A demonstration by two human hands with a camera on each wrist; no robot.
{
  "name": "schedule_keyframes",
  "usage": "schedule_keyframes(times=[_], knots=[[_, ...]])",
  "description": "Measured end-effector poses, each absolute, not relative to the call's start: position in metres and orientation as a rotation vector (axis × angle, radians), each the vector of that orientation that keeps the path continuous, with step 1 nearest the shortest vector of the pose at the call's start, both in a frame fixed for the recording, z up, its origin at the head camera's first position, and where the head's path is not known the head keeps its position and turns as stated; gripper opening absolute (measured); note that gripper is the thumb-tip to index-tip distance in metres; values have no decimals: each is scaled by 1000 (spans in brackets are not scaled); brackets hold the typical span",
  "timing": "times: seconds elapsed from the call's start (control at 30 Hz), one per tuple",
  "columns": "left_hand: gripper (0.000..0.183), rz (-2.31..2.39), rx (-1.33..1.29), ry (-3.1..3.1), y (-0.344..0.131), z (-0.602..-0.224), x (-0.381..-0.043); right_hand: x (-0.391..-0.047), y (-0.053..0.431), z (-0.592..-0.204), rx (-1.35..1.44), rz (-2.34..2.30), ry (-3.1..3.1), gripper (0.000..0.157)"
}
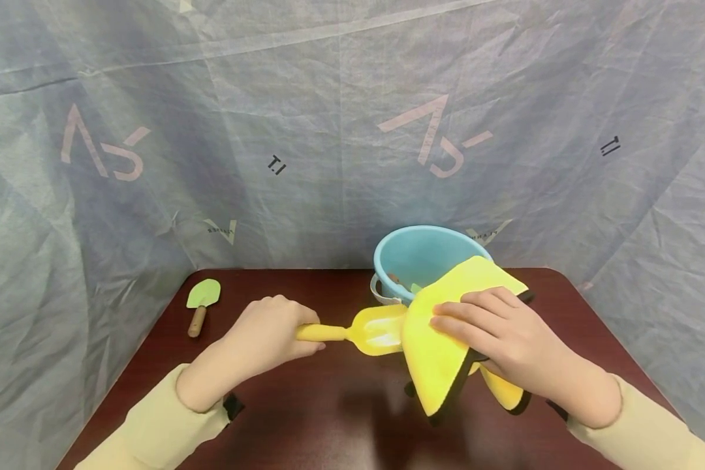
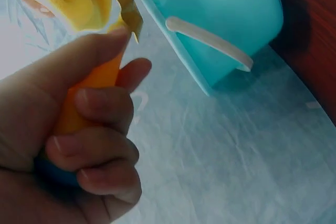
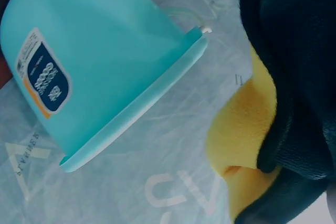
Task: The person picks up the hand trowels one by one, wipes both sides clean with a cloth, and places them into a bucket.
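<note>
My left hand grips the handle of a yellow hand shovel, its blade pointing right. Fingers curled round that handle show in the left wrist view, where it looks orange. A thick yellow cloth with a dark underside hangs from my right hand, whose fingers lie on top while the thumb is hidden. The cloth covers the shovel's tip. In the right wrist view the cloth's dark side faces the camera. Just behind both things stands a light-blue bucket, partly hidden by the cloth.
At the table's left lies a small trowel with a pale green blade and wooden handle. Brown and green bits show inside the bucket, whose white handle hangs down. A grey printed sheet stands behind the dark red table.
</note>
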State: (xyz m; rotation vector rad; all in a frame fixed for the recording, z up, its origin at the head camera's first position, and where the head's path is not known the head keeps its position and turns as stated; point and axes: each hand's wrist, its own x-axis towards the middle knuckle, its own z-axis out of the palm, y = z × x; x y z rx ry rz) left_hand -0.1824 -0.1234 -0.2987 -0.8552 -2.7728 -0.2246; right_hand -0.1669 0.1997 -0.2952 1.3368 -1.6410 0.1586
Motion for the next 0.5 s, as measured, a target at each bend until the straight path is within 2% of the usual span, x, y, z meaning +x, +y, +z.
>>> schedule_keyframes(times=[0.17,0.5], knots=[[21,-210,-1016,-2769,-113,-302,-185,-164,195,-298,1360,81,-1692,39],[27,-171,-1171,-2741,-92,-306,-189,-165,187,-311,1436,22,-1775,34]])
